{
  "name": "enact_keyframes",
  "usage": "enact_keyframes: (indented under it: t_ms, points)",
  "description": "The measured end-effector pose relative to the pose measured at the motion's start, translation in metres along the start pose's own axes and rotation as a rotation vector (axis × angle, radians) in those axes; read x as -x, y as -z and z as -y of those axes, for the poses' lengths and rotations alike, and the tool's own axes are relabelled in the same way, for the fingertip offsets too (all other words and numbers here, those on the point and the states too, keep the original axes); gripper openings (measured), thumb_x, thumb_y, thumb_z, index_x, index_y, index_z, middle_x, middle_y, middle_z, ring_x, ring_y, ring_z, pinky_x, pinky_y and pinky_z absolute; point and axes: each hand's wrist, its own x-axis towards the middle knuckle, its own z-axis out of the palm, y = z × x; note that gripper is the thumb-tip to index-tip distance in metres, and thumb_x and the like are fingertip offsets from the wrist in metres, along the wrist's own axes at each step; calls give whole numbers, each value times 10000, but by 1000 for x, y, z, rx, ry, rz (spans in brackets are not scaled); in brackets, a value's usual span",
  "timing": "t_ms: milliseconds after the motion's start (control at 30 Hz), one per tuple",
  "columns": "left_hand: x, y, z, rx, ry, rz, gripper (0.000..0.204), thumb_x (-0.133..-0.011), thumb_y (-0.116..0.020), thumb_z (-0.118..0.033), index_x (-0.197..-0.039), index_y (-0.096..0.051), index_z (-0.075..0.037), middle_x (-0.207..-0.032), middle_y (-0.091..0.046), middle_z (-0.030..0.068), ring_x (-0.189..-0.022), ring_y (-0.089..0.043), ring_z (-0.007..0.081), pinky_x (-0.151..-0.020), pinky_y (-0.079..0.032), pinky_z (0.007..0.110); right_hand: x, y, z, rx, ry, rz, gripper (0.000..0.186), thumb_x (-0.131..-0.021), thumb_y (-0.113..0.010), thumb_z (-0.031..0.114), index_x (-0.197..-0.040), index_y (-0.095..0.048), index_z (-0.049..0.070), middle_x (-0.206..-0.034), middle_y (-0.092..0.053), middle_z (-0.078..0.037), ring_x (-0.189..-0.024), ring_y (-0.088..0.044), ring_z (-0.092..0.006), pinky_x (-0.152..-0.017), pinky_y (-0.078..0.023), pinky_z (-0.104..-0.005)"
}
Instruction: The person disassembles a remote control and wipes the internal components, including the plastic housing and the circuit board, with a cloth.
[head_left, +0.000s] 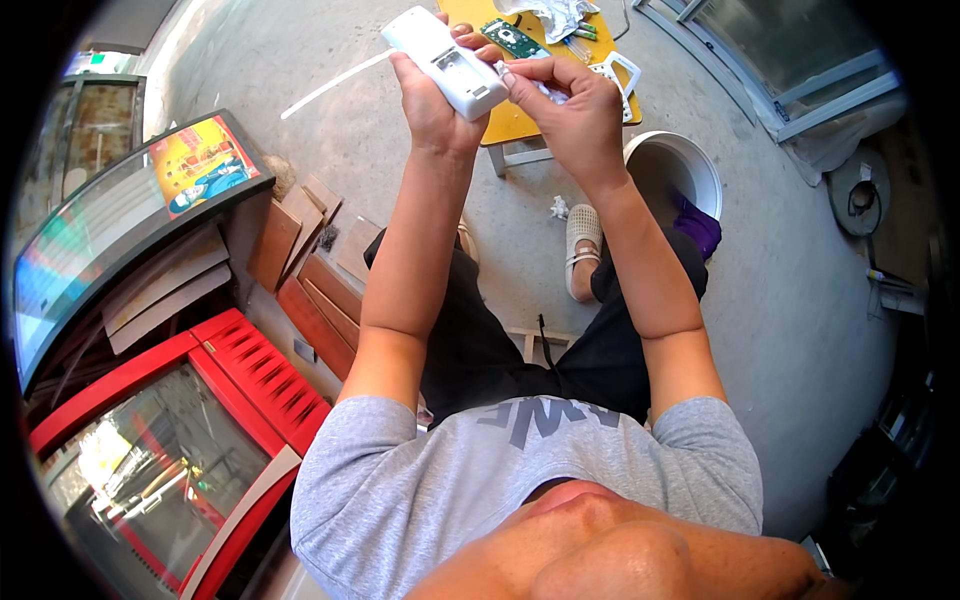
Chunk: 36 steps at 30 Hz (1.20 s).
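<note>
My left hand [437, 108] is closed round a white remote control [447, 65], its back turned up and an uncovered recess showing near the lower end. Beside that end, my right hand [575, 108] pinches a crumpled bit of white tissue [540, 92] between thumb and fingers, right at the remote's edge. Just beyond the hands, a green circuit board [516, 39] lies on a small yellow table [508, 122]. A white plastic frame piece [622, 74] is at the table's right side, partly behind my right hand.
Crumpled clear plastic [560, 14] and green batteries [588, 31] lie on the table's far part. A white bucket [712, 165] with a purple cloth [697, 228] over its rim stands right of my leg. Wooden boards [325, 305] and a red glass-fronted cabinet [265, 370] are at left.
</note>
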Motion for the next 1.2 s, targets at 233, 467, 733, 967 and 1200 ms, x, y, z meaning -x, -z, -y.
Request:
enact_keyframes:
  t_ms: [233, 467, 733, 967, 1200]
  points:
    - [-5, 4, -9, -8, -29, -76, 644, -989, -121, -615, -1206, -405, -78, -962, -484, 88, -841, -517, 186, -731, -485, 344, 2, -5, 12, -266, -22, 53, 116, -847, -715, 84, -942, -706, 17, -929, -725, -86, -838, -693, -144, -745, -546, -248]
    - [-2, 5, -1, -72, -49, -112, 601, -1008, -133, -561, -1162, -420, -56, -934, -495, 78, -791, -514, 185, -715, -482, 336, 4, -12, 4, -119, -15, 29, 116, -854, -709, 92, -924, -693, 0, -895, -724, -79, -824, -688, -133, -750, -545, -244]
    - [-9, 11, -8, 257, 118, -137, 285, -985, -273, -266, -978, -451, -43, -889, -521, 74, -787, -533, 186, -739, -498, 322, -2, -9, 4, -475, -94, 40, 118, -854, -708, 77, -902, -685, -29, -951, -719, -105, -870, -675, -119, -778, -545, -242]
    - [-6, 18, -4, 262, 149, -141, 218, -947, -305, -176, -978, -457, -23, -884, -537, 81, -808, -550, 190, -767, -493, 326, 9, -14, 11, -75, 110, 63, 129, -853, -697, 30, -957, -671, -40, -1080, -697, -137, -955, -661, -126, -857, -539, -252]
    - [-8, 25, -5, 355, 236, -152, 240, -970, -305, -209, -993, -478, -44, -902, -551, 53, -829, -576, 186, -769, -505, 331, 2, -21, 6, -224, -4, -7, 152, -838, -706, 55, -940, -657, -46, -923, -716, -112, -864, -681, -121, -792, -554, -245]
